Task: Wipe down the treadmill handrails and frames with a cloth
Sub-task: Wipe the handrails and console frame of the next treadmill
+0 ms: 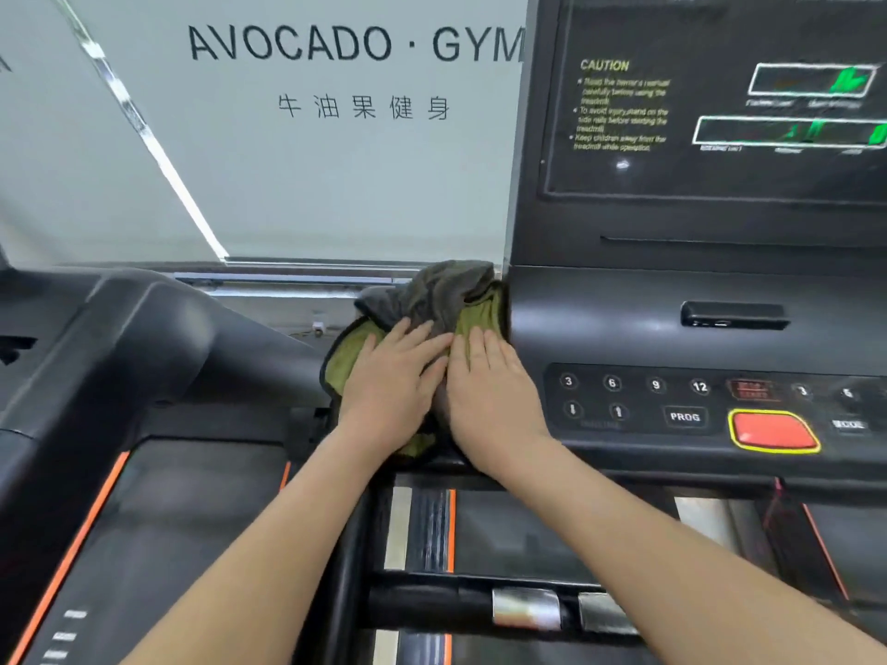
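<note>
At the far left stands a neighbouring treadmill point(120, 357), black with orange stripes along its belt. Behind it a pale wall panel point(288, 194) closes off the room, printed with AVOCADO · GYM above a row of Chinese characters. In the middle a grey and green cloth point(432, 295) lies bunched on the black frame, against the left side of the console point(624, 319). The left hand point(391, 381) lies flat on the cloth with its fingers straight. The right hand point(489, 395) presses flat just beside it, and the 2 meet at the fingers. Below the arms runs a black bar point(432, 602) with silver plates. To the right the console carries keys marked 3, 6, 9 and 12, a PROG key and a red button point(773, 431). Above them is a dark screen point(720, 175) with a CAUTION notice.
</note>
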A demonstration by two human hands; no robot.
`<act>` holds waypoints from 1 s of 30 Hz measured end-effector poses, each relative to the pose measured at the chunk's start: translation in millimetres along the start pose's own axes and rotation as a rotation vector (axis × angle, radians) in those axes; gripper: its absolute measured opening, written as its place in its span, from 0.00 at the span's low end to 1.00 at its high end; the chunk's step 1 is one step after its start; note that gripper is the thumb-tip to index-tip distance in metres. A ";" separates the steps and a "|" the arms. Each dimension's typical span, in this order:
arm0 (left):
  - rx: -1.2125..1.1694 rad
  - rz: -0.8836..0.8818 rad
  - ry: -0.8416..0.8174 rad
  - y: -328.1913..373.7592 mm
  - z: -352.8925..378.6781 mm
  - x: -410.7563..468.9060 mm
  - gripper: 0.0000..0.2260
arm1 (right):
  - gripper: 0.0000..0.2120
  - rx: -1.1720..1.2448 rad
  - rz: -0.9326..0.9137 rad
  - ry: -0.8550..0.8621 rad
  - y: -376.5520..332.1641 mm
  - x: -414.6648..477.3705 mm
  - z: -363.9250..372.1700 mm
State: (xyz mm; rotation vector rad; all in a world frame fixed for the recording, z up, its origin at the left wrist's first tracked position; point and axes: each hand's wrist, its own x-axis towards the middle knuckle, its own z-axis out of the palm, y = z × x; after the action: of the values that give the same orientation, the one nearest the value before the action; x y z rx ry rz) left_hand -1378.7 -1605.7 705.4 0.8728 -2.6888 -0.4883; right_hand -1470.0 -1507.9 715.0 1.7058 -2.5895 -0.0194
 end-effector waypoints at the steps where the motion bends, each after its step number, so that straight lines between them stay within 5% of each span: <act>1: -0.045 -0.009 0.013 4.6 -0.5 -12.3 0.18 | 0.27 0.031 -0.001 0.029 0.4 -12.6 1.7; 8: -0.180 -0.063 0.151 53.7 -20.3 -114.0 0.18 | 0.26 0.299 -0.254 0.094 21.4 -99.1 -13.0; 11: -0.131 -0.049 -0.111 62.9 -21.0 -151.8 0.21 | 0.25 0.421 -0.303 -0.050 33.3 -145.4 -22.9; 15: 0.312 0.095 -0.429 74.6 14.0 -181.9 0.41 | 0.35 0.374 -0.162 -0.200 41.2 -185.1 3.4; 22: 0.232 0.311 -0.211 154.2 61.7 -171.4 0.40 | 0.24 0.409 -0.103 0.122 105.6 -238.9 34.0; 26: -0.241 0.255 -0.129 231.7 97.5 -180.3 0.31 | 0.23 0.667 0.072 0.302 167.0 -285.9 24.9; 30: -0.497 0.260 -0.002 310.4 104.5 -190.9 0.38 | 0.22 0.707 0.160 0.642 208.3 -318.0 -10.5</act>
State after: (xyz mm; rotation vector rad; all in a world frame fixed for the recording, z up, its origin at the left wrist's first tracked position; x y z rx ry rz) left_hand -1426.0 -1229.6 704.5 0.3777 -2.4538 -1.0279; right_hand -1535.5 -1133.3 723.7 1.2832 -2.3113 1.3368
